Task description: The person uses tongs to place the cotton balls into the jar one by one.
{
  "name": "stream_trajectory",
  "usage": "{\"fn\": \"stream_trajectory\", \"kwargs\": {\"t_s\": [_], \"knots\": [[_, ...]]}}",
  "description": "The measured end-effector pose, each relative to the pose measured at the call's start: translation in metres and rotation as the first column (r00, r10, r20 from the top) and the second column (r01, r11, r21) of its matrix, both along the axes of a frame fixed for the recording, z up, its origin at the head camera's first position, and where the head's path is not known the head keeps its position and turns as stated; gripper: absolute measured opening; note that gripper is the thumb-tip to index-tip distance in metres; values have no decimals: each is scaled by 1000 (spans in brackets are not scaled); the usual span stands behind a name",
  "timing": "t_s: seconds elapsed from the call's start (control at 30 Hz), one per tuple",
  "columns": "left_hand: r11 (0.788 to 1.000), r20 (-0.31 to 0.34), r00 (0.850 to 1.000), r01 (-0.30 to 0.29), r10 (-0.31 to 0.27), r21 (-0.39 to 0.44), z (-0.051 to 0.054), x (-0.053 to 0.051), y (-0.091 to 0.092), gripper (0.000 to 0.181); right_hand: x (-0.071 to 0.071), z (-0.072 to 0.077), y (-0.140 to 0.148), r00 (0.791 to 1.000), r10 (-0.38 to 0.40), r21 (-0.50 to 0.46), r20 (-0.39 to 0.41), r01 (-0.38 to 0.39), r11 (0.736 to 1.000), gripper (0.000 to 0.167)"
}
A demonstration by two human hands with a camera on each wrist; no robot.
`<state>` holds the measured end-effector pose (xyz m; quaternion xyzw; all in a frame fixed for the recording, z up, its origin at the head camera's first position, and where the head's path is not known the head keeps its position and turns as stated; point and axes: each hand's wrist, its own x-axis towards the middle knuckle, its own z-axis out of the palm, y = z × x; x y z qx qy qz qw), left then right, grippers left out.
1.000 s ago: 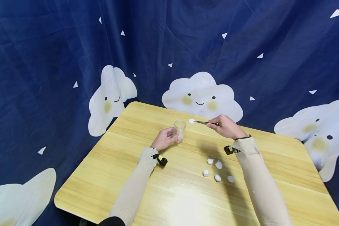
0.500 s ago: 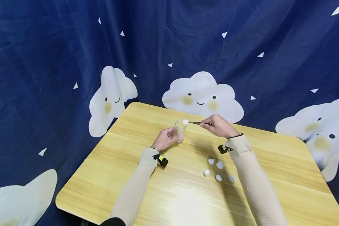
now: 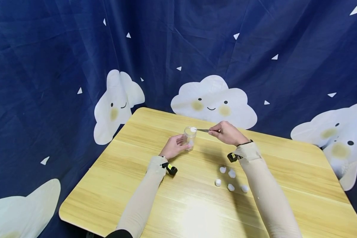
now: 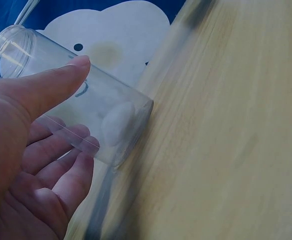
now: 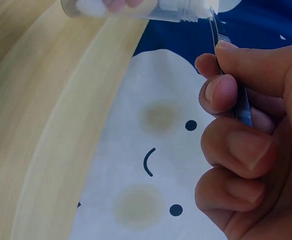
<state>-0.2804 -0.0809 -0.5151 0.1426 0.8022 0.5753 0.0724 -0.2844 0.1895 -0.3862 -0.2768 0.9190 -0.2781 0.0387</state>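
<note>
My left hand holds a clear plastic jar around its side, thumb on one face and fingers on the other. A white cotton ball lies at the bottom of the jar in the left wrist view. My right hand pinches a pair of metal tweezers between thumb and fingers. At the tweezers' tips a second cotton ball sits at the jar's open mouth. In the right wrist view the tweezers reach to the jar's threaded rim.
Several more cotton balls lie loose on the wooden table, in front of the right forearm. Behind the table's far edge hangs a dark blue curtain printed with clouds.
My right hand has moved left with the tweezers, bringing the cotton ball from beside the jar to its mouth. The left hand and jar stay nearly still.
</note>
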Motion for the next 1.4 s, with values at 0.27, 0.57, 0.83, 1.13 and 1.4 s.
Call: {"fn": "stream_trajectory", "kwargs": {"t_s": [0.27, 0.57, 0.83, 1.13, 1.4], "knots": [[1000, 14, 1000, 2, -2, 10, 0, 0, 0, 72, 2, -3, -4, 1000, -6, 23, 19, 5, 1000, 18], [1000, 8, 1000, -1, 0, 13, -1, 0, 0, 70, 3, -4, -4, 1000, -4, 27, 27, 4, 1000, 21], [1000, 17, 1000, -5, 4, 22, 2, 3, 1, 69, 5, -4, -4, 999, 3, 22, 33, -4, 1000, 21], [1000, 10, 1000, -8, 8, 6, 1, 2, 1, 69, 4, -5, -6, 999, 14, 5, 50, -14, 1000, 20], [1000, 10, 1000, -9, 9, -14, 2, 2, 1, 72, 8, -2, -7, 998, 15, 1, 67, -15, 1000, 22]]}}
